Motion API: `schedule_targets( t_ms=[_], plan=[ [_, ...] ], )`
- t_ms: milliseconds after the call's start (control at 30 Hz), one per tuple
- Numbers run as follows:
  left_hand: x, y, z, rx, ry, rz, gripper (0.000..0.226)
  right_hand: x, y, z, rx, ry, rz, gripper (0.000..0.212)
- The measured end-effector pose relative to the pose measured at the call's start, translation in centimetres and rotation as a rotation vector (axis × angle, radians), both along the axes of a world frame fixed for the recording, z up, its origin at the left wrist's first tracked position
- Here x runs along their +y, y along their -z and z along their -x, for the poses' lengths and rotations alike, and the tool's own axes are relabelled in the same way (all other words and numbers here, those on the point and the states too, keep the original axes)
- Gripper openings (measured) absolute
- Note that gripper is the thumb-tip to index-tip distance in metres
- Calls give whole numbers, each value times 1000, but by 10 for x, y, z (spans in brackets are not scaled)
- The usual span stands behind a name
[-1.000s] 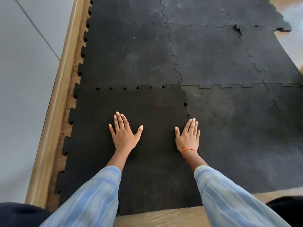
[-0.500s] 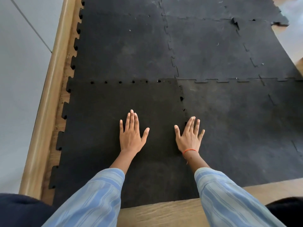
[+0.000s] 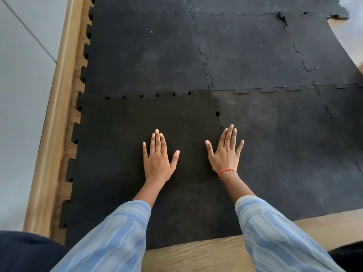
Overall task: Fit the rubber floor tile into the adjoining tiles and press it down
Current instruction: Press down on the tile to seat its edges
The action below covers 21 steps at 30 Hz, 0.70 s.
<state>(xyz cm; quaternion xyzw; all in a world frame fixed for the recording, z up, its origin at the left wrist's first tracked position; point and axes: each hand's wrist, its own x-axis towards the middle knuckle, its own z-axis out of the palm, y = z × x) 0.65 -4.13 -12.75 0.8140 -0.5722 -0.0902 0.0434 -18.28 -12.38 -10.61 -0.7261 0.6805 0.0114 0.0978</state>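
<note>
A darker black rubber floor tile [image 3: 121, 150] with puzzle-tooth edges lies at the near left of the mat. Small gaps show along its far seam [image 3: 149, 94] and at its right seam [image 3: 217, 113]. Greyer adjoining tiles lie beyond it [image 3: 145, 54] and to its right [image 3: 290, 138]. My left hand [image 3: 158, 160] rests flat, fingers spread, on the dark tile's middle. Flat as well, my right hand [image 3: 225, 154] lies over the right seam, with an orange band on the wrist. Neither hand holds anything.
A wooden skirting board [image 3: 57, 107] and grey wall [image 3: 21, 95] run along the left, with a strip of bare floor beside the tile's teeth. Wood floor [image 3: 196, 254] shows at the near edge. A far right tile corner [image 3: 337, 15] is torn and lifted.
My left hand has slid to the right on the dark tile, closer to my right hand. My right hand stays on the right seam, fingers slightly more spread. The head view has shifted.
</note>
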Motion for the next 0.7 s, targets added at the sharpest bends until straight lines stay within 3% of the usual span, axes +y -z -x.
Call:
schedule_targets(
  t_ms=[233, 700],
  plan=[
    [-2, 0, 3, -9, -9, 3, 81, -15, 3, -7, -69, 15, -76, 96],
    [-4, -1, 4, -6, -19, -16, 82, -19, -9, -1, -58, 3, -174, 99]
  ],
)
